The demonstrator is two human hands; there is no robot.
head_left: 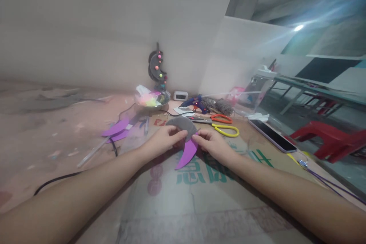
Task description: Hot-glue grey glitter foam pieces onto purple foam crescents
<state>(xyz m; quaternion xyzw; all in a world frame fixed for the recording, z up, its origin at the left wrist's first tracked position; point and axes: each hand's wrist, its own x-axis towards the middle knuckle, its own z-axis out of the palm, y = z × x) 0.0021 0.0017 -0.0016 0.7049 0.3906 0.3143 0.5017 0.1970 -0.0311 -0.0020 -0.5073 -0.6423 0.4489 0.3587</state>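
Observation:
Between my hands, above the cardboard, is a grey crescent piece (183, 122) with a purple curved piece (188, 154) lying against its lower right end. My left hand (171, 136) is closed on the grey crescent, thumb across its front. The fingers of my right hand (208, 141) pinch the purple piece near where it meets the grey one. Whether the two pieces are joined is hidden by my fingertips. Just behind my hands lie scissors (225, 125) with one orange and one yellow handle. More purple pieces (117, 129) rest to the left.
A bowl of bright bits (151, 101) stands at the back, below a grey crescent decoration with coloured balls (156, 66). Nearby are a small white clock (180, 95), a blue glue gun (197, 103) and grey yarn (224, 106). A phone (273, 135) lies right, near the table edge.

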